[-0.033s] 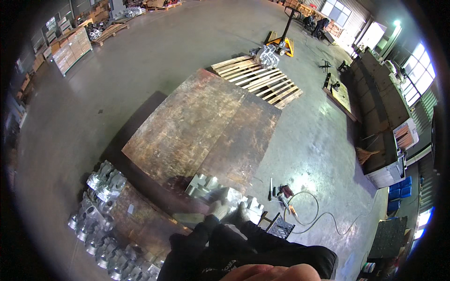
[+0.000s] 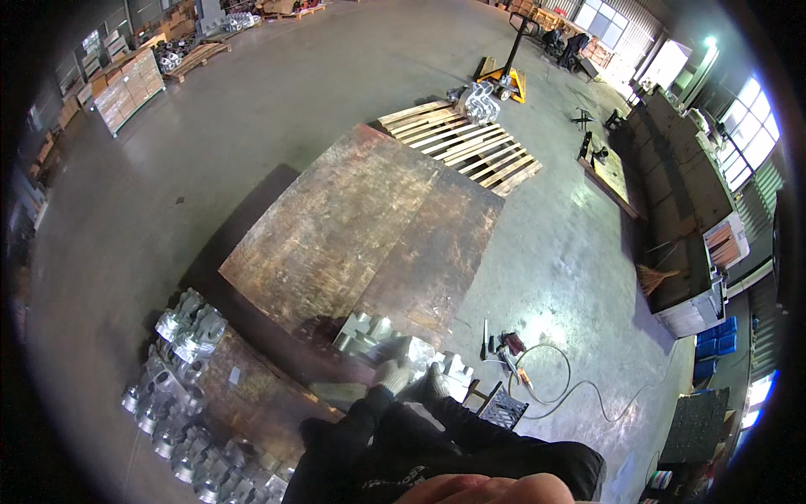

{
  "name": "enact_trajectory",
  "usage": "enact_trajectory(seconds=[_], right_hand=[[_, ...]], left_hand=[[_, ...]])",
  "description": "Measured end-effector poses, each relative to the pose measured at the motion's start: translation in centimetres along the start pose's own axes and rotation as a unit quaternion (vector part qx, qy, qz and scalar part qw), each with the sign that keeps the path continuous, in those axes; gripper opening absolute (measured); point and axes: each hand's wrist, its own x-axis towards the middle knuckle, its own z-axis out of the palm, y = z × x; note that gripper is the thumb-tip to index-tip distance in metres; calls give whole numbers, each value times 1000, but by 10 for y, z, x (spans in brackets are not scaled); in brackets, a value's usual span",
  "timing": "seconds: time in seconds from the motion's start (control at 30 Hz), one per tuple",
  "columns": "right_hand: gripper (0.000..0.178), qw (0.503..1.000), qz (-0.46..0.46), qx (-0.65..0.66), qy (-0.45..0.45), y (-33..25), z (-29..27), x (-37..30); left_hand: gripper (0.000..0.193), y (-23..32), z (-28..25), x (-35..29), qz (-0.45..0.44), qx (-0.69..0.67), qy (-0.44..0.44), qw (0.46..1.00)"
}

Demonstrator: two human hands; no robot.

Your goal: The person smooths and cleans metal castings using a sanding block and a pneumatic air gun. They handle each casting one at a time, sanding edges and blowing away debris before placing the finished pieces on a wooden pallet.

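Note:
Both my hands wear pale work gloves and are close together at the near edge of a worn brown table (image 2: 336,227). A bright silver metal casting (image 2: 413,349) lies at this edge. My left hand (image 2: 391,375) grips its near left side, and my right hand (image 2: 435,381) is on its near right side. The fingers of both hands show only in part. Directly to the left, another blocky metal casting (image 2: 363,331) rests on the table. More silver metal (image 2: 457,372) shows just right of my right hand; whether it is a separate piece I cannot tell.
Several metal castings (image 2: 172,391) line a lower brown surface (image 2: 243,378) at the near left. A black perforated step (image 2: 502,407), a hose (image 2: 569,370) and hand tools are on the right. Beyond the table are a wooden pallet (image 2: 470,143) and a yellow pallet truck (image 2: 514,82).

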Motion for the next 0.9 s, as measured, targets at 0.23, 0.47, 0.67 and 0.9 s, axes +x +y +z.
enact_trajectory(seconds=[0.23, 0.47, 0.67, 0.9], right_hand=[[55, 995, 13, 86, -42, 17, 42, 0], [47, 989, 66, 109, -76, 45, 165, -36], [54, 943, 186, -160, -223, 117, 260, -51], [52, 694, -61, -603, -389, 252, 376, 6]], left_hand=[[58, -16, -64, -5, -17, -260, 27, 965], [44, -102, -146, -47, -4, -210, 180, 961], [36, -197, -210, -98, -70, -195, 237, 949], [35, -309, -331, -132, -210, -276, 314, 884]])
